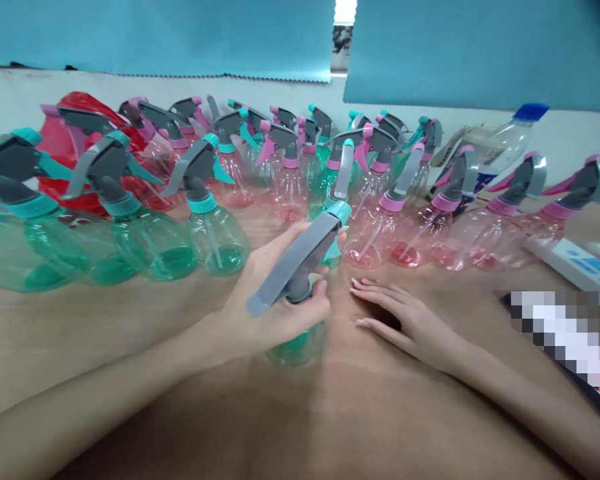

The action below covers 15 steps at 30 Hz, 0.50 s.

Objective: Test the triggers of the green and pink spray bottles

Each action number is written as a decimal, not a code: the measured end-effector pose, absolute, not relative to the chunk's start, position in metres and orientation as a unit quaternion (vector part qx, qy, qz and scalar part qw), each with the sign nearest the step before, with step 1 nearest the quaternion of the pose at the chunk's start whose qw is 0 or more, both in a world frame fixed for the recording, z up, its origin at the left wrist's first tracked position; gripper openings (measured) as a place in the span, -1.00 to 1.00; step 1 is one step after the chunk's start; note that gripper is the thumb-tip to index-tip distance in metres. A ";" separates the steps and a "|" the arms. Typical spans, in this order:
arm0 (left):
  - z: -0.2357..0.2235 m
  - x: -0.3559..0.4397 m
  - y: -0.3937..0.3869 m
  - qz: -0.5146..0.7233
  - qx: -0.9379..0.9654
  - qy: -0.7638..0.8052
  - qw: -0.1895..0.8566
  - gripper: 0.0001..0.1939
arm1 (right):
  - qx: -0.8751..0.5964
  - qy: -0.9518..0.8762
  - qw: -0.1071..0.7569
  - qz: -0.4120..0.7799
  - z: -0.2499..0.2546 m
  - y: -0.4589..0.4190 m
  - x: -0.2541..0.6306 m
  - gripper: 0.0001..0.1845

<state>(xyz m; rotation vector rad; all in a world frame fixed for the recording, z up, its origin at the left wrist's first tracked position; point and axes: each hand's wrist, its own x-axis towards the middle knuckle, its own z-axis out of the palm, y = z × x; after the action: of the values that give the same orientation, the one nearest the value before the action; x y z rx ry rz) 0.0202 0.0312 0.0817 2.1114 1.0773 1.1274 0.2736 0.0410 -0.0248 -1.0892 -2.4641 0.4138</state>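
Note:
My left hand (280, 307) is wrapped round the neck of a green spray bottle (297, 347) with a grey and teal trigger head. Its nozzle points away from me, and the hand hides much of the bottle's body. Beside it, my right hand (405, 313) rests on the wooden table (350, 413), fingers stretched out and holding nothing. Just beyond the right fingertips stands a pink spray bottle (367, 240). To the left of my left hand is another green spray bottle (217, 240) with a teal collar.
Several more green and pink spray bottles (290, 193) crowd the back. A red plastic bag (85, 107) lies behind them at left. A clear bottle with a blue cap (513, 140) leans at back right. A white box (575, 260) and a pixelated flat object (565, 340) are at right.

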 end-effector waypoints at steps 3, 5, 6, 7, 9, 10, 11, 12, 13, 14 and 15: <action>0.081 0.021 0.030 0.435 0.760 0.401 0.269 -0.53 | -0.390 -0.886 0.205 0.145 -0.026 0.041 0.274 -0.53; 0.081 0.022 0.030 0.439 0.757 0.398 0.276 -0.54 | -0.391 -0.886 0.204 0.141 -0.026 0.041 0.274 -0.54; 0.082 0.022 0.030 0.436 0.758 0.396 0.279 -0.55 | -0.393 -0.886 0.204 0.140 -0.026 0.041 0.274 -0.54; 0.083 0.022 0.029 0.431 0.760 0.397 0.280 -0.57 | -0.394 -0.886 0.203 0.139 -0.026 0.041 0.273 -0.54; 0.085 0.022 0.029 0.423 0.764 0.403 0.273 -0.58 | -0.395 -0.885 0.201 0.140 -0.026 0.041 0.273 -0.54; 0.086 0.022 0.028 0.419 0.767 0.407 0.266 -0.60 | -0.395 -0.885 0.200 0.141 -0.026 0.041 0.274 -0.54; 0.087 0.022 0.028 0.414 0.772 0.409 0.256 -0.61 | -0.395 -0.885 0.200 0.141 -0.026 0.041 0.274 -0.53; 0.087 0.021 0.027 0.409 0.777 0.409 0.249 -0.63 | -0.395 -0.886 0.199 0.141 -0.026 0.041 0.274 -0.53; 0.088 0.021 0.027 0.407 0.780 0.407 0.244 -0.64 | -0.396 -0.885 0.199 0.140 -0.026 0.041 0.274 -0.54; 0.088 0.021 0.027 0.407 0.782 0.403 0.245 -0.65 | -0.396 -0.885 0.199 0.140 -0.026 0.041 0.274 -0.54; 0.088 0.021 0.027 0.410 0.782 0.398 0.249 -0.65 | -0.396 -0.886 0.199 0.139 -0.027 0.041 0.274 -0.54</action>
<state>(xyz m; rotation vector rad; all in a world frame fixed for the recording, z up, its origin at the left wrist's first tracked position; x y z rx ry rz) 0.0212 0.0270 0.0882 2.1300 1.0843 1.1174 0.2744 0.0411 -0.0265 -1.1079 -2.4770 0.3891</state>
